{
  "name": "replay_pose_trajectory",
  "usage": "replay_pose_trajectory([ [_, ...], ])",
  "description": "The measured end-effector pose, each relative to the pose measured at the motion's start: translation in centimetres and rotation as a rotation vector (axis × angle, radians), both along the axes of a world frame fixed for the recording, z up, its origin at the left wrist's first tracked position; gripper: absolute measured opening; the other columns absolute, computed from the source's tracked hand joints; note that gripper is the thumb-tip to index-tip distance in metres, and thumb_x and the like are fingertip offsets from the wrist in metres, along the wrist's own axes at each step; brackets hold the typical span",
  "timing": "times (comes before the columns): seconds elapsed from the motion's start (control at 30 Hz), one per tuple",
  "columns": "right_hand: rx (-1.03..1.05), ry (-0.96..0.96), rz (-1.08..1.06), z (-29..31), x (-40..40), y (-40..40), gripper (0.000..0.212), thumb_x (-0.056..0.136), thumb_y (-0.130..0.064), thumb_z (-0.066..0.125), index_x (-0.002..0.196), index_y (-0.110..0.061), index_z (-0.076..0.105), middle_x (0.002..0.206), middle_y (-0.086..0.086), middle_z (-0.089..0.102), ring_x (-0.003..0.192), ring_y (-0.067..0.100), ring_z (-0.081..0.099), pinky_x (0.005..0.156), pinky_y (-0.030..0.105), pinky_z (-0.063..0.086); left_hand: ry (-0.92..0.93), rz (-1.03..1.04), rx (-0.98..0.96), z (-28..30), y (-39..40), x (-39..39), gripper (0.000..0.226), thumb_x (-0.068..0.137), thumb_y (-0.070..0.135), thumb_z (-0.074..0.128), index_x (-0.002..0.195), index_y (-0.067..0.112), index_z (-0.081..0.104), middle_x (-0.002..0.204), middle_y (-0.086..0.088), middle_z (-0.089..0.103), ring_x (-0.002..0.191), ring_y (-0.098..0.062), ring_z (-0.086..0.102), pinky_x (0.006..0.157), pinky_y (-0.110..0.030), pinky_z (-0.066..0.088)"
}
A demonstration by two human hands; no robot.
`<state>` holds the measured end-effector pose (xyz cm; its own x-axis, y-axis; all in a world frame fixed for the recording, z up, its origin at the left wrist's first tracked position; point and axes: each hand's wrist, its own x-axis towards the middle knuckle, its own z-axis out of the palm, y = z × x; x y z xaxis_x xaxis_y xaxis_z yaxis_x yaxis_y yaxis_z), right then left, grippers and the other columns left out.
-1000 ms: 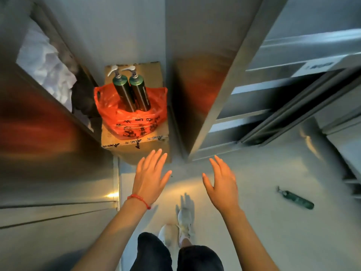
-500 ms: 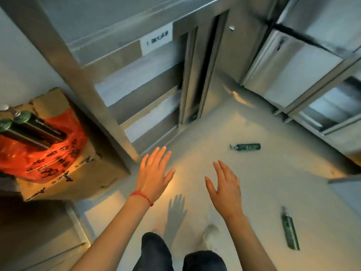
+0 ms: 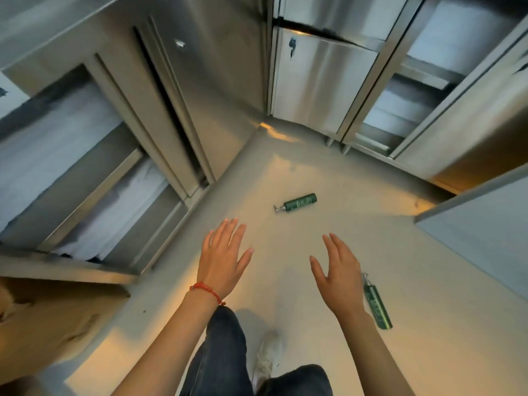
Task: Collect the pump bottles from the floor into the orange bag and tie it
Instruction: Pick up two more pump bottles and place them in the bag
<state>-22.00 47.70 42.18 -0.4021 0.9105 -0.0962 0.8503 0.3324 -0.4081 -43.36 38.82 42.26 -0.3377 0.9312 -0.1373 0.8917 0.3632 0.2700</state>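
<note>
Two green pump bottles lie on the pale floor. One pump bottle (image 3: 298, 202) lies on its side ahead of my hands, pump head pointing left. A second pump bottle (image 3: 376, 304) lies just right of my right wrist, pump head pointing away from me. My left hand (image 3: 221, 260), with a red bracelet at the wrist, hovers with fingers spread and holds nothing. My right hand (image 3: 338, 274) is also held out flat and empty. The orange bag is out of view.
A cardboard box (image 3: 48, 318) fills the lower left corner. Steel cabinets (image 3: 177, 110) with sliding doors line the left, and more steel units (image 3: 323, 78) stand at the back and right. My legs and a white shoe (image 3: 267, 358) are below.
My view has swung right, away from the box with the orange bag, which has left the frame. Both floor bottles now lie closer to my hands, which stay open.
</note>
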Motion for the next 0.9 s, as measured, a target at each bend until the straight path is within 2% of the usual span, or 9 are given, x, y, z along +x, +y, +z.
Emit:
replay_pose_trajectory([
  [0.17,-0.025,0.006,-0.024,-0.9,-0.5,5.9,0.061,0.086,-0.048,0.032,0.132,-0.01,0.045,0.139,0.012,0.047,0.128,0.029,0.045,0.105,0.041,0.032,-0.025,-0.052,-0.031,-0.7,7.1,-0.6,0.065,0.092,0.053,0.013,0.126,0.012,0.05,0.13,-0.013,0.055,0.122,-0.032,0.05,0.098,-0.052,0.038],
  [0.3,-0.054,-0.01,-0.035,-2.6,-2.5,12.2,0.063,0.086,-0.049,0.03,0.134,-0.011,0.043,0.141,0.011,0.045,0.13,0.027,0.042,0.106,0.039,0.031,-0.044,-0.078,-0.024,-2.7,14.3,-2.7,0.06,0.091,0.051,0.021,0.127,0.011,0.049,0.131,-0.013,0.054,0.123,-0.032,0.048,0.099,-0.051,0.037],
  [0.47,-0.1,-0.024,-0.053,-5.0,-5.6,20.8,0.057,0.087,-0.045,0.039,0.134,-0.012,0.043,0.142,0.01,0.045,0.13,0.027,0.042,0.106,0.038,0.031,-0.051,-0.131,-0.059,-5.1,23.5,-6.3,0.054,0.088,0.045,0.033,0.125,0.009,0.05,0.13,-0.015,0.055,0.121,-0.033,0.05,0.097,-0.051,0.039],
  [0.6,-0.131,-0.034,-0.034,-7.6,-7.5,26.9,0.057,0.088,-0.045,0.039,0.135,-0.013,0.041,0.143,0.009,0.043,0.131,0.026,0.041,0.106,0.037,0.03,-0.051,-0.147,-0.079,-8.1,28.8,-9.1,0.059,0.093,0.05,0.017,0.126,0.011,0.046,0.132,-0.014,0.053,0.123,-0.032,0.049,0.1,-0.045,0.038],
  [0.73,-0.172,-0.037,-0.005,-12.2,-8.7,31.6,0.056,0.089,-0.045,0.038,0.135,-0.013,0.041,0.144,0.008,0.043,0.131,0.026,0.041,0.105,0.037,0.031,-0.076,-0.138,-0.092,-12.3,32.5,-10.1,0.057,0.094,0.05,0.017,0.127,0.011,0.044,0.131,-0.015,0.053,0.123,-0.031,0.046,0.1,-0.038,0.025],
  [0.83,-0.186,-0.034,0.042,-17.8,-9.4,34.7,0.059,0.087,-0.047,0.033,0.133,-0.012,0.044,0.14,0.011,0.047,0.127,0.028,0.046,0.102,0.04,0.035,-0.083,-0.138,-0.074,-17.1,34.5,-10.1,0.053,0.094,0.048,0.02,0.127,0.013,0.041,0.13,-0.016,0.054,0.124,-0.026,0.036,0.099,-0.04,0.027],
  [0.9,-0.216,-0.046,0.095,-22.4,-9.6,36.3,0.057,0.087,-0.045,0.035,0.131,-0.011,0.046,0.138,0.012,0.05,0.125,0.029,0.048,0.1,0.042,0.039,-0.09,-0.11,-0.074,-21.0,35.2,-9.8,0.054,0.094,0.048,0.021,0.127,0.012,0.044,0.13,-0.015,0.054,0.124,-0.027,0.039,0.099,-0.044,0.034],
])
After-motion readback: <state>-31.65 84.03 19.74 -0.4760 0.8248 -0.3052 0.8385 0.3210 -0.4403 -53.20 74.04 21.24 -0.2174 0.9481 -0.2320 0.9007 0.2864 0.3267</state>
